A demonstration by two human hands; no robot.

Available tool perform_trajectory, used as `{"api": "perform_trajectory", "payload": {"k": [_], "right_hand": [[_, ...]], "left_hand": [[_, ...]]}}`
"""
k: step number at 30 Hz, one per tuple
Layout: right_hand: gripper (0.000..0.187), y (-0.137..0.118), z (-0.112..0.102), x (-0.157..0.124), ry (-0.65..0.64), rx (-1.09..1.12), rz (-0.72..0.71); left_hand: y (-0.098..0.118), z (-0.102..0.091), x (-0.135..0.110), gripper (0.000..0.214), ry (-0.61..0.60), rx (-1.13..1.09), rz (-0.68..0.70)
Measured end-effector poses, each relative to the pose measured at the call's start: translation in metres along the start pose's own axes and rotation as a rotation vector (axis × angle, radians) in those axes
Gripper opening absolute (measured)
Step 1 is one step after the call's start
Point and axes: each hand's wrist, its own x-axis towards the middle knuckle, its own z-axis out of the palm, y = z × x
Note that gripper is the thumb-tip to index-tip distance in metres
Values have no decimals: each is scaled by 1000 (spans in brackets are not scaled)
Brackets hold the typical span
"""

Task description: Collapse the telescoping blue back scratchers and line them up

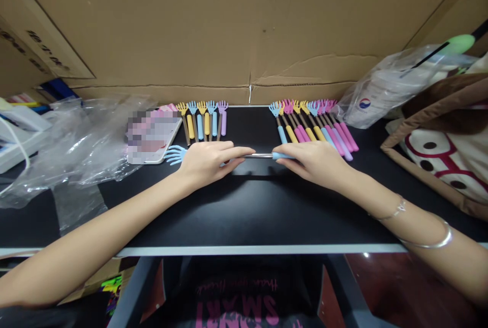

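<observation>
Between my two hands, a back scratcher (261, 155) with a light-blue hand-shaped head and a light-blue handle lies level over the black table. My left hand (209, 161) is closed around its metal rod near the head, which sticks out to the left. My right hand (312, 161) is closed on the blue handle, covering most of it. Beyond my left hand lie several scratcher heads on rods (185, 127) and separate coloured handles (214, 124). Past my right hand lies a row of several back scratchers (305, 124) with blue, yellow, pink and purple handles.
Clear plastic bags (91, 145) and a phone (154, 137) lie on the left of the black table (244, 216). At right stand a bagged drink cup (392, 86) and a brown-trimmed cloth bag (450, 160). A cardboard wall (229, 28) closes off the back.
</observation>
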Motion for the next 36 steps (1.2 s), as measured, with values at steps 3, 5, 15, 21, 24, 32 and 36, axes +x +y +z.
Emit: {"api": "perform_trajectory", "payload": {"k": [3, 5, 15, 21, 24, 32, 36], "right_hand": [[33, -2, -1, 0, 47, -35, 50], [33, -4, -1, 0, 69, -36, 97], [35, -3, -8, 1, -109, 260, 154], [37, 0, -18, 4, -282, 523, 136], [40, -1, -20, 4, -348, 683, 112], [42, -5, -10, 4, -327, 542, 134], [36, -9, -7, 3, -268, 294, 160]], "left_hand": [[0, -1, 0, 29, 24, 18, -24], [0, -1, 0, 29, 46, 34, -32], [-2, -1, -2, 28, 138, 165, 73], [2, -8, -1, 29, 137, 222, 157], [4, -10, -1, 30, 145, 255, 183], [5, -4, -1, 28, 106, 210, 169], [4, -2, -1, 30, -37, 100, 66]]}}
